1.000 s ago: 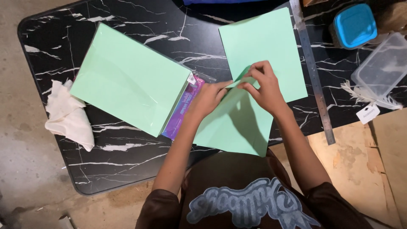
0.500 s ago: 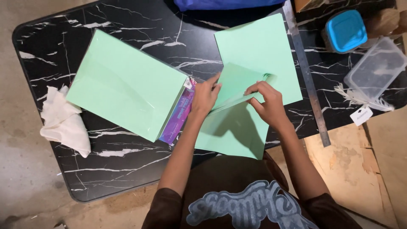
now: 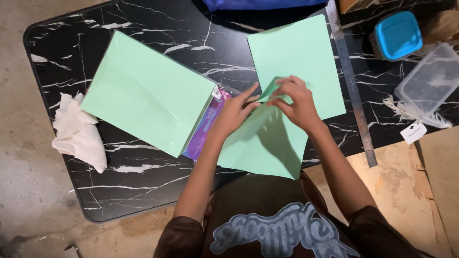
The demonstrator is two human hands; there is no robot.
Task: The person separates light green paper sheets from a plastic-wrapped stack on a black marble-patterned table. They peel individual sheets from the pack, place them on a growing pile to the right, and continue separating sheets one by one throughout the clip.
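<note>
The black marbled tabletop (image 3: 143, 191) carries everything. Left of the loose green sheet (image 3: 296, 67) lies a wrapped pack of green paper (image 3: 148, 93), its purple wrapper end showing toward the sheet, and left of the pack a crumpled white cloth (image 3: 79, 134). Right of the sheet runs a long metal ruler (image 3: 353, 86); beyond the ruler stand a blue-lidded tub (image 3: 398, 34) and a clear plastic box (image 3: 430, 79), with a white feather (image 3: 406, 112) and a small tag (image 3: 413, 132) just beside the box.

The sheet lies flat in front of the person, its near part shadowed by the arms. The left hand (image 3: 232, 114) rests fingers-out, pressing the paper at the fold; the right hand (image 3: 296, 102) is curled, pinching a raised flap of the same sheet.

The paper looks light, thin and limp, likely to slide on the smooth tabletop and to crease for good once pressed, so it is probably best held at an edge or corner with one palm pinning it.

The fold itself is mostly hidden under the fingers. The blue thing at the far edge is cut off.
</note>
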